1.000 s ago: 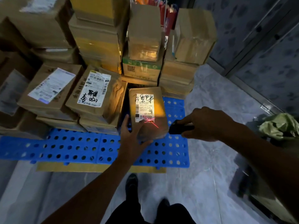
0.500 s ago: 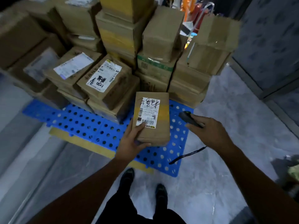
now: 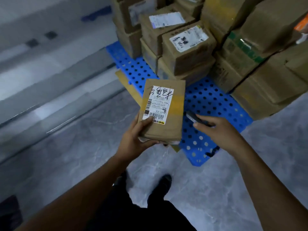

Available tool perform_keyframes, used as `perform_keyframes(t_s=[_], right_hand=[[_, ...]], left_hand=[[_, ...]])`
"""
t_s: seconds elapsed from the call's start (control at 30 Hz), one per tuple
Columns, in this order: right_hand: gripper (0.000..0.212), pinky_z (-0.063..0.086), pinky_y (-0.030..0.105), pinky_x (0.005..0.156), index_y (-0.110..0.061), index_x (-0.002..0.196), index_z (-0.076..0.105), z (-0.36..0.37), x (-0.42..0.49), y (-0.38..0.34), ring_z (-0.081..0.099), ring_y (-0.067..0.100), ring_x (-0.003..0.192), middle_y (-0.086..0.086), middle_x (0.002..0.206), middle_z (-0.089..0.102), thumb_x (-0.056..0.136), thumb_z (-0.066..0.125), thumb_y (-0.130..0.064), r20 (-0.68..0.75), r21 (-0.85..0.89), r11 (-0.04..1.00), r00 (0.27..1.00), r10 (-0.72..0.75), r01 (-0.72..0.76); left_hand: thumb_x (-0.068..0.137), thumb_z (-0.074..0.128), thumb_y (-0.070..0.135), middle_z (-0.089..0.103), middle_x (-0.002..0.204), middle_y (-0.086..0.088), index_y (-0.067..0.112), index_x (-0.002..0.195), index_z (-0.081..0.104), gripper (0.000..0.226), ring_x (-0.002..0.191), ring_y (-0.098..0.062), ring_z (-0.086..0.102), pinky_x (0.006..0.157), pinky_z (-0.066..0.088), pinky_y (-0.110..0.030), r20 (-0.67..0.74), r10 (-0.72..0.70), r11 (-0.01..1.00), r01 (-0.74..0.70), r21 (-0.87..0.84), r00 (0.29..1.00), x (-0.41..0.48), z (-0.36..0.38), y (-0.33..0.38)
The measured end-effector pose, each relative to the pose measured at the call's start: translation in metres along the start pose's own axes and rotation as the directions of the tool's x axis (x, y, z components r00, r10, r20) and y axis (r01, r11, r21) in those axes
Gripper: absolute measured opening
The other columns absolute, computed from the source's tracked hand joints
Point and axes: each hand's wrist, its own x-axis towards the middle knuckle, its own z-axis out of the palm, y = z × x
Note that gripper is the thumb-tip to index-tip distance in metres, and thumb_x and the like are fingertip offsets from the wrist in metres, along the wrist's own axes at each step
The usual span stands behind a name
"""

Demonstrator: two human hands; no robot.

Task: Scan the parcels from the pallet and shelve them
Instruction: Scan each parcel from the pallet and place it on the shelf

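A small brown cardboard parcel [image 3: 168, 124] with a white label and black handwriting is held flat in front of me. My left hand [image 3: 135, 140] grips its near left corner, thumb on the barcode. My right hand [image 3: 216, 130] holds a small black handheld scanner [image 3: 194, 118] just right of the parcel, with no red beam showing. Behind them lies the blue perforated pallet [image 3: 208, 100], stacked with several brown parcels [image 3: 188, 49].
Grey marbled floor [image 3: 66, 139] spreads to the left and below. My black shoes [image 3: 164, 182] stand just short of the pallet's near corner. A strip of yellow cardboard [image 3: 128, 85] sticks out under the pallet. A pale wall base runs along the left.
The red scan beam on the label has gone. The parcel has been lifted off the pallet toward me. My view has swung left, shifting the stack to the upper right.
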Motion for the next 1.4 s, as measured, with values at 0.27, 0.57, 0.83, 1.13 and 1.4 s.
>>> perform_keyframes(t_s=[0.27, 0.57, 0.83, 1.13, 1.4], right_hand=[[0.056, 0.043, 0.021, 0.094, -0.037, 0.141, 0.056, 0.107, 0.035, -0.139, 0.052, 0.008, 0.129, -0.017, 0.144, 0.054, 0.088, 0.066, -0.054, 0.055, -0.117, 0.955, 0.962, -0.269, 0.274], [0.054, 0.050, 0.016, 0.085, -0.035, 0.139, 0.058, 0.297, 0.041, -0.388, 0.056, -0.008, 0.104, -0.014, 0.131, 0.064, 0.088, 0.070, -0.048, 0.060, -0.106, 0.782, 0.789, -0.612, 0.614], [0.055, 0.041, 0.027, 0.073, -0.039, 0.138, 0.057, 0.423, 0.024, -0.617, 0.060, 0.016, 0.092, 0.001, 0.105, 0.063, 0.086, 0.072, -0.047, -0.009, -0.126, 0.478, 0.480, -0.877, 0.869], [0.059, 0.053, 0.044, 0.087, -0.042, 0.139, 0.055, 0.482, 0.076, -0.788, 0.058, 0.030, 0.108, 0.007, 0.113, 0.064, 0.085, 0.063, -0.062, 0.017, -0.233, 0.264, 0.275, -0.961, 0.936], [0.056, 0.045, 0.023, 0.083, -0.040, 0.137, 0.057, 0.523, 0.138, -0.879, 0.059, 0.009, 0.103, -0.007, 0.127, 0.066, 0.085, 0.069, -0.056, 0.072, -0.073, 0.236, 0.241, -0.968, 0.969]], left_hand=[[0.074, 0.088, 0.045, 0.047, 0.152, -0.007, 0.022, 0.148, 0.049, 0.087, 0.140, -0.015, 0.047, 0.109, 0.042, -0.024, -0.264, -0.081, 0.996, 0.086, 0.008, 0.961, -0.041, -0.136, -0.033], [0.067, 0.089, 0.048, 0.052, 0.145, 0.001, 0.030, 0.142, 0.051, 0.086, 0.132, -0.013, 0.053, 0.103, 0.049, -0.030, -0.601, -0.030, 0.990, 0.107, 0.093, 0.798, -0.089, -0.406, -0.082], [0.064, 0.096, 0.038, 0.058, 0.139, 0.008, 0.040, 0.136, 0.053, 0.084, 0.127, -0.012, 0.057, 0.099, 0.055, -0.037, -0.743, 0.074, 0.954, 0.171, 0.247, 0.665, -0.113, -0.672, -0.064], [0.056, 0.095, 0.050, 0.058, 0.136, 0.008, 0.047, 0.129, 0.058, 0.082, 0.109, -0.002, 0.058, 0.079, 0.041, 0.001, -0.805, 0.091, 0.877, 0.337, 0.344, 0.586, -0.063, -0.849, -0.076], [0.079, 0.083, 0.046, 0.023, 0.166, -0.005, 0.031, 0.153, 0.043, 0.086, 0.155, -0.028, 0.015, 0.122, 0.028, -0.057, -0.789, 0.180, 0.640, 0.540, 0.547, 0.587, -0.017, -0.911, -0.111]])
